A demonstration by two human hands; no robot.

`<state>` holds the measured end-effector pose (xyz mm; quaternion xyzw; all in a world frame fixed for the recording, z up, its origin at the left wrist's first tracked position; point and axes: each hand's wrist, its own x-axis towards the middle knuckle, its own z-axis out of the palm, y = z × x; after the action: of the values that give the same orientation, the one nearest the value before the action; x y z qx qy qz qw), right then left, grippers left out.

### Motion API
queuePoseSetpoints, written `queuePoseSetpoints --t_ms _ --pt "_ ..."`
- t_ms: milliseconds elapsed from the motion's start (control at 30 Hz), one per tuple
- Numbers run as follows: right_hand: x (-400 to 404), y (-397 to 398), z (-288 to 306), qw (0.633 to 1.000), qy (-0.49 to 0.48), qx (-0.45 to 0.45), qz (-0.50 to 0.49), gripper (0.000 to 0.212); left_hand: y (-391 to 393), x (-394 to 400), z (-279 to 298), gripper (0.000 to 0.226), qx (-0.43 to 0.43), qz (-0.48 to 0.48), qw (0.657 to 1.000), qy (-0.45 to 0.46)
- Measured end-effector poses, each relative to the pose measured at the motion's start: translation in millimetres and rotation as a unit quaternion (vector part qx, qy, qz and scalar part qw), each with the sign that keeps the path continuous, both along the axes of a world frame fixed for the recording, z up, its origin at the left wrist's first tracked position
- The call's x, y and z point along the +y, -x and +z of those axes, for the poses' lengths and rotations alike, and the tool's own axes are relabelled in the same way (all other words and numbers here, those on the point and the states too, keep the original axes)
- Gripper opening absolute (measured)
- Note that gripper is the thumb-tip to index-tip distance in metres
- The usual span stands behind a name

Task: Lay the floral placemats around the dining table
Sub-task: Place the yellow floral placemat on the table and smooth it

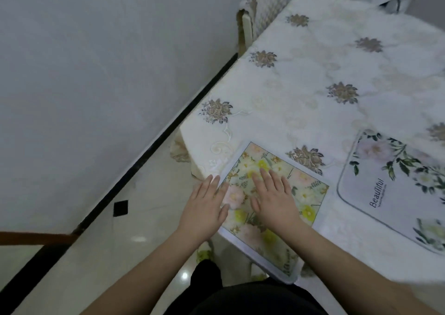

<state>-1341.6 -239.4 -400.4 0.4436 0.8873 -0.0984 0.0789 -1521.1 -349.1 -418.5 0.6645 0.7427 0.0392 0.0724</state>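
Yellow-pink floral placemat: rectangular, pale border, flat at near-left table corner, near edge overhanging. Left hand and right hand: fingers straight, palms pressed flat on it (left at mat's left edge). Second placemat: rounded corners, leaf print, just beside. Tablecloth: white, embroidered flowers.

You see a placemat with yellow and pink flowers, another placemat white with green leaves, and a cream tablecloth with brown flowers.
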Motion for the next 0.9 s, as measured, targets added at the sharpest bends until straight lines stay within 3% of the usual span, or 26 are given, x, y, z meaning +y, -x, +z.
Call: queuePoseSetpoints --t_ms 200,433,600,900 --pt "-20.3 -1.4 -17.4 0.993 0.037 -0.045 -0.106 0.061 38.3 30.2 -15.0 0.058 -0.036 -0.096 0.995 0.005" --pt "-43.6 -16.5 -18.2 0.975 0.088 -0.046 -0.201 0.067 25.0 66.8 -37.6 0.057 -0.049 -0.202 0.978 0.025" --pt "-54.8 -25.9 -29.5 0.956 0.104 -0.049 -0.269 0.088 10.6 73.3 -58.4 0.070 -0.043 -0.282 0.956 0.070" --pt "-65.0 -35.7 -52.6 0.948 0.107 0.008 -0.298 0.071 8.3 66.3 -69.9 0.062 -0.011 -0.300 0.951 0.070"
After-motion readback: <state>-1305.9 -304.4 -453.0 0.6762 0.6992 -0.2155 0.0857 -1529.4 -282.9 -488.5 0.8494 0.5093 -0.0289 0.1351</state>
